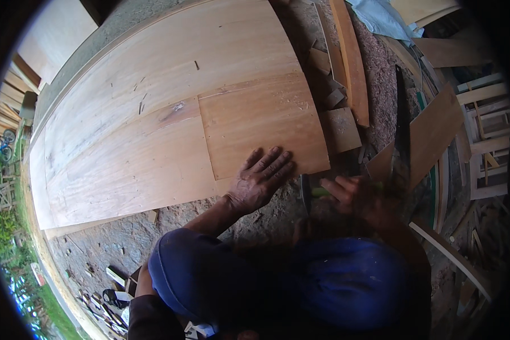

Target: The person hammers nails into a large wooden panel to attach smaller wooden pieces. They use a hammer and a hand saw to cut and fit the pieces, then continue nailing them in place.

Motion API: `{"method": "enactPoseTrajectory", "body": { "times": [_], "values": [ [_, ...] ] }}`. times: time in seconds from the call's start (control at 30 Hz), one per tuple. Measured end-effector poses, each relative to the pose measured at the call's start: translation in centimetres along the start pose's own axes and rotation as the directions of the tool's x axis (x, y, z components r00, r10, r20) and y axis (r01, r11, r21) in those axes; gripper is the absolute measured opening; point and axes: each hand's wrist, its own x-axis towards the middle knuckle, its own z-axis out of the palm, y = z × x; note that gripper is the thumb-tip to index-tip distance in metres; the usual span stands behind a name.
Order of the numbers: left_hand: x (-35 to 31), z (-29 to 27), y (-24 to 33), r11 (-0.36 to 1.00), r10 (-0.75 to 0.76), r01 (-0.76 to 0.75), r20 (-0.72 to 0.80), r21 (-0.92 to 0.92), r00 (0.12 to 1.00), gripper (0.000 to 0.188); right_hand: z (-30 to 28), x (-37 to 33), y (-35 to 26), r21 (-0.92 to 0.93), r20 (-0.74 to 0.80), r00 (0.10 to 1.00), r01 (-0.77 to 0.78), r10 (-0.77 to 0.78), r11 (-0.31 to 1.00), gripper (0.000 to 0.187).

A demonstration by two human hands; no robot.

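Note:
My left hand (260,178) lies flat, fingers spread, across the near edge of a reddish-brown plywood piece (260,124). That piece sits on a larger pale plywood panel (119,153), at its right end. In my right hand (360,198), slightly smeared by motion, is a hammer (305,195) with a green handle. Its metal head stands just off the near edge of the plywood, right of my left hand. Several thin dark slivers, perhaps nails, lie scattered on the pale panel.
Long timber strips (351,62) and a small square wood offcut (341,129) lie right of the panel. A handsaw (401,119) and a leaning board (436,133) stand farther right, near slatted wooden frames (490,144). Wood scraps (105,311) litter the ground at lower left.

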Motion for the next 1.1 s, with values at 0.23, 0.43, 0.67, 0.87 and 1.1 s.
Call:
{"method": "enactPoseTrajectory", "body": {
  "times": [0.23,0.43,0.67,0.87,1.1],
  "values": [
    [-0.8,0.6,-0.7,1.000,0.019,-0.020,-0.035,-0.021,0.999,0.048,2.4,10.9,1.4,0.273,-0.234,0.929,-0.219,0.286,0.937,0.041],
    [-1.0,1.6,-1.3,0.999,0.028,-0.031,-0.092,-0.034,0.995,0.048,4.1,17.7,4.3,0.135,-0.119,0.956,-0.252,0.268,0.958,0.040],
    [1.6,2.3,-3.9,0.998,0.021,-0.028,-0.116,-0.055,0.993,0.051,3.1,22.2,5.2,-0.274,-0.387,0.921,-0.071,-0.042,0.959,0.040],
    [0.8,2.3,-5.3,0.838,-0.243,0.103,-0.198,-0.535,0.949,0.048,4.6,12.3,-0.3,0.290,-0.200,0.964,-0.112,0.175,0.950,0.019],
    [-0.1,-0.6,-8.6,0.866,-0.267,0.067,-0.345,-0.495,0.900,0.035,7.0,11.2,-1.6,0.098,-0.219,0.975,-0.028,0.049,0.995,0.018]
  ]
}}
